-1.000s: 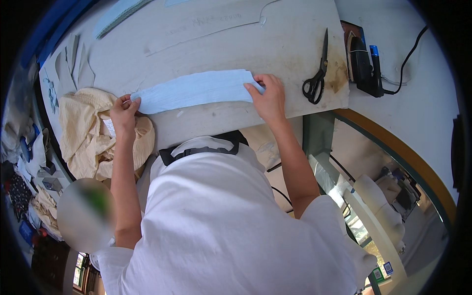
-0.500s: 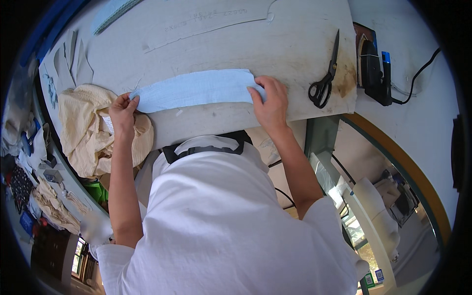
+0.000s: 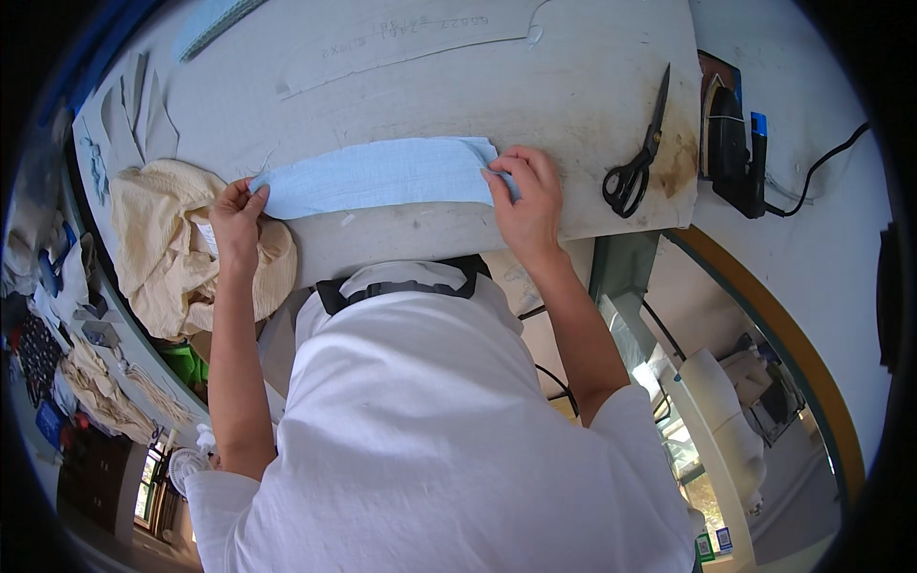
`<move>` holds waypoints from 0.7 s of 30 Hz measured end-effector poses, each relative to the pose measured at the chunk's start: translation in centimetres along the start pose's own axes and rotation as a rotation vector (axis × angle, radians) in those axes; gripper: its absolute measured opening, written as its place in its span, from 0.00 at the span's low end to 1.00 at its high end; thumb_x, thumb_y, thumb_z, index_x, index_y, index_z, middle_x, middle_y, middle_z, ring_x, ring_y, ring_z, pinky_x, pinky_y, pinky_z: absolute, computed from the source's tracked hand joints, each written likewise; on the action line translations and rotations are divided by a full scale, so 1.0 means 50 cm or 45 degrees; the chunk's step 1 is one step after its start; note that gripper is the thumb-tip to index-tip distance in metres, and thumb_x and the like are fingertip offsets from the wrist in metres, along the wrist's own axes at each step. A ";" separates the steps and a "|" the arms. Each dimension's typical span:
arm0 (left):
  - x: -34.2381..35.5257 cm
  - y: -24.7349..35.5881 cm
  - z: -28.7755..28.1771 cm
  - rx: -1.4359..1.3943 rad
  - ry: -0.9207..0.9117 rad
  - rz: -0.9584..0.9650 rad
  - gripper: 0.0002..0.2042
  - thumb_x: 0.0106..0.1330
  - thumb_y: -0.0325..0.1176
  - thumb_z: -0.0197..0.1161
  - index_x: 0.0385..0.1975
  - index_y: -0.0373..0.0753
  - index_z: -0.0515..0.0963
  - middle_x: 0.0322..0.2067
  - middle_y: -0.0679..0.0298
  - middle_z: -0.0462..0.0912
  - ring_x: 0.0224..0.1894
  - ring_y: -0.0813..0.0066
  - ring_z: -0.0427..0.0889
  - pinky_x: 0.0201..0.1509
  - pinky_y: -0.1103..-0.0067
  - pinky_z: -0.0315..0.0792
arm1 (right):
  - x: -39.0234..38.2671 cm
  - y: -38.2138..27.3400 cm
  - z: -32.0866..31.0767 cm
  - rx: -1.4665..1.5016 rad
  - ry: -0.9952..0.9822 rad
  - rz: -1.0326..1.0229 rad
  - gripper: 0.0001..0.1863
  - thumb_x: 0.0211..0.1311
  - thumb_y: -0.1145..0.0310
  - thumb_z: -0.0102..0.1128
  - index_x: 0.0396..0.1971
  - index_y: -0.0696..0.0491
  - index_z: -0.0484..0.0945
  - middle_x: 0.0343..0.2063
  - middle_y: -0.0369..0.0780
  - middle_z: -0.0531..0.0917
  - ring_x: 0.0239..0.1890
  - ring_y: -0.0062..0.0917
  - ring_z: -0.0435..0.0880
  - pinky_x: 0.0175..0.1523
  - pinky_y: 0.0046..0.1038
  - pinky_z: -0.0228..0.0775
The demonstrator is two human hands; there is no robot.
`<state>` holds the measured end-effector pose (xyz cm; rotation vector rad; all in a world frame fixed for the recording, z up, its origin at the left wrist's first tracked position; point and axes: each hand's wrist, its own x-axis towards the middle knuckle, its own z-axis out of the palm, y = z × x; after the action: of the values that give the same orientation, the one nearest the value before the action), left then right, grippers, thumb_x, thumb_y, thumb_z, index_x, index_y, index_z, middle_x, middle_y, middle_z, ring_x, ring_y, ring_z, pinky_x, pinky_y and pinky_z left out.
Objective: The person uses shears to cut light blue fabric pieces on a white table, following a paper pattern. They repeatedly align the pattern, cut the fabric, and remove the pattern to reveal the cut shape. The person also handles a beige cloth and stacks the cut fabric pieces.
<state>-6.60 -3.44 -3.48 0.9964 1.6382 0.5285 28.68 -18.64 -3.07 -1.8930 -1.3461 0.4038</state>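
Observation:
A long strip of light blue fabric [image 3: 373,179] lies stretched sideways near the front edge of the table. My left hand [image 3: 239,212] pinches its left end between thumb and fingertips. At the right end, my right hand [image 3: 527,196] is closed on the fabric, thumb on top and fingers curled at the edge. The upper edge by my right hand is slightly folded over. A crumpled cream garment [image 3: 158,248] lies beside and partly behind my left hand.
Black scissors [image 3: 632,172] lie to the right, points away from me. Farther right an iron [image 3: 728,134] with a black cord rests beyond the table's edge. Grey strips [image 3: 143,119] lie at the far left, a blue fabric stack [image 3: 212,27] at the back. The table [image 3: 420,95] bears a cut-edged sheet.
At the strip's right end, the upper corner has folded over slightly beside my right fingers. My left hand keeps its pinch in nearly the same place.

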 end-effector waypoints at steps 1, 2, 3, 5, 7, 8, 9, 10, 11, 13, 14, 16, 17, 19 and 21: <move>0.001 -0.001 0.000 -0.005 0.001 0.006 0.06 0.67 0.25 0.65 0.42 0.34 0.81 0.25 0.75 0.78 0.19 0.93 0.65 0.18 0.88 0.53 | 0.000 -0.001 0.000 -0.017 0.009 -0.014 0.07 0.50 0.75 0.71 0.29 0.53 0.80 0.37 0.38 0.80 0.39 0.34 0.78 0.46 0.35 0.68; 0.001 -0.001 0.000 -0.006 -0.001 0.005 0.07 0.67 0.25 0.65 0.42 0.34 0.81 0.26 0.75 0.78 0.20 0.92 0.66 0.19 0.88 0.55 | 0.000 -0.002 -0.001 -0.032 0.004 -0.028 0.08 0.50 0.75 0.71 0.30 0.54 0.80 0.36 0.38 0.80 0.39 0.34 0.78 0.46 0.35 0.68; 0.001 -0.001 0.000 -0.007 -0.002 0.005 0.07 0.67 0.24 0.65 0.42 0.34 0.81 0.26 0.74 0.79 0.21 0.92 0.67 0.20 0.88 0.56 | 0.000 -0.003 -0.004 -0.047 -0.001 -0.043 0.08 0.51 0.75 0.71 0.30 0.54 0.80 0.36 0.38 0.80 0.39 0.34 0.78 0.46 0.35 0.67; 0.002 -0.004 -0.002 -0.019 -0.004 0.020 0.07 0.67 0.24 0.65 0.43 0.33 0.80 0.27 0.74 0.79 0.23 0.91 0.69 0.23 0.89 0.60 | 0.003 -0.005 -0.006 -0.057 -0.009 -0.077 0.08 0.51 0.75 0.71 0.30 0.53 0.80 0.34 0.38 0.80 0.38 0.33 0.78 0.46 0.35 0.67; 0.005 -0.010 0.001 -0.042 -0.007 0.050 0.07 0.67 0.24 0.65 0.43 0.32 0.80 0.28 0.73 0.80 0.26 0.89 0.72 0.27 0.89 0.63 | 0.007 -0.005 -0.009 -0.050 -0.016 -0.118 0.08 0.52 0.74 0.71 0.31 0.53 0.80 0.31 0.38 0.80 0.36 0.33 0.78 0.46 0.35 0.67; 0.003 -0.008 0.001 -0.049 -0.010 0.046 0.08 0.67 0.24 0.65 0.43 0.32 0.80 0.29 0.72 0.80 0.27 0.89 0.73 0.29 0.88 0.65 | 0.011 -0.008 -0.009 -0.037 -0.046 -0.044 0.08 0.52 0.73 0.71 0.31 0.54 0.80 0.30 0.38 0.80 0.35 0.32 0.78 0.45 0.35 0.67; 0.000 -0.004 0.001 -0.056 -0.013 0.042 0.08 0.67 0.23 0.65 0.43 0.31 0.80 0.29 0.72 0.80 0.28 0.88 0.73 0.31 0.88 0.66 | 0.015 -0.012 -0.010 -0.023 -0.075 0.030 0.09 0.52 0.73 0.71 0.32 0.54 0.80 0.29 0.38 0.79 0.34 0.32 0.78 0.43 0.36 0.67; -0.002 -0.003 0.001 -0.064 -0.018 0.035 0.08 0.67 0.23 0.64 0.44 0.31 0.80 0.30 0.71 0.81 0.29 0.88 0.74 0.32 0.88 0.67 | 0.019 -0.016 -0.012 -0.013 -0.106 0.105 0.09 0.52 0.72 0.71 0.32 0.54 0.80 0.28 0.38 0.79 0.33 0.32 0.78 0.42 0.36 0.67; -0.001 -0.005 -0.001 -0.056 -0.040 0.032 0.08 0.67 0.24 0.64 0.44 0.31 0.80 0.31 0.71 0.81 0.30 0.87 0.75 0.34 0.88 0.68 | 0.027 -0.019 -0.012 0.035 -0.145 0.187 0.10 0.52 0.71 0.72 0.32 0.55 0.80 0.27 0.39 0.79 0.32 0.32 0.78 0.40 0.36 0.68; 0.002 -0.008 -0.009 -0.041 -0.081 0.026 0.09 0.68 0.25 0.64 0.45 0.32 0.80 0.34 0.69 0.83 0.33 0.85 0.77 0.38 0.87 0.70 | 0.047 -0.018 -0.008 0.131 -0.222 0.352 0.11 0.52 0.70 0.72 0.32 0.55 0.80 0.26 0.40 0.78 0.30 0.32 0.77 0.37 0.36 0.68; 0.001 -0.007 -0.010 -0.024 -0.077 0.014 0.09 0.68 0.25 0.64 0.45 0.32 0.80 0.34 0.69 0.83 0.32 0.86 0.77 0.38 0.87 0.70 | 0.052 -0.013 -0.006 0.111 -0.267 0.369 0.12 0.51 0.69 0.73 0.33 0.56 0.80 0.26 0.40 0.78 0.30 0.32 0.77 0.36 0.36 0.68; -0.002 -0.001 -0.010 0.008 -0.068 -0.013 0.09 0.68 0.26 0.64 0.46 0.33 0.80 0.33 0.70 0.82 0.32 0.86 0.76 0.37 0.88 0.69 | 0.062 -0.004 -0.003 0.071 -0.358 0.403 0.13 0.51 0.67 0.73 0.33 0.56 0.80 0.26 0.40 0.77 0.30 0.33 0.77 0.34 0.36 0.68; -0.003 0.000 -0.009 0.003 -0.072 0.000 0.09 0.68 0.26 0.64 0.45 0.33 0.80 0.33 0.70 0.82 0.32 0.86 0.76 0.36 0.88 0.69 | 0.066 -0.004 -0.004 0.039 -0.390 0.389 0.14 0.51 0.67 0.73 0.33 0.56 0.80 0.26 0.40 0.77 0.29 0.33 0.77 0.34 0.36 0.68; -0.004 0.000 -0.007 -0.008 -0.079 0.024 0.09 0.68 0.26 0.64 0.45 0.33 0.80 0.32 0.71 0.82 0.31 0.87 0.75 0.35 0.88 0.68 | 0.078 -0.008 -0.010 -0.027 -0.455 0.360 0.14 0.50 0.66 0.74 0.34 0.56 0.81 0.26 0.40 0.77 0.29 0.34 0.76 0.35 0.36 0.69; -0.001 -0.005 -0.011 0.017 -0.078 0.015 0.09 0.67 0.26 0.64 0.45 0.33 0.80 0.31 0.72 0.81 0.31 0.87 0.75 0.35 0.88 0.68 | 0.083 -0.010 -0.015 -0.089 -0.502 0.337 0.15 0.50 0.65 0.74 0.34 0.57 0.81 0.27 0.41 0.77 0.31 0.35 0.76 0.37 0.36 0.69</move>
<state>-7.20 -3.52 -3.46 1.0230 1.5843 0.4903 30.45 -15.12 -1.53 -2.1336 -1.3688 0.9137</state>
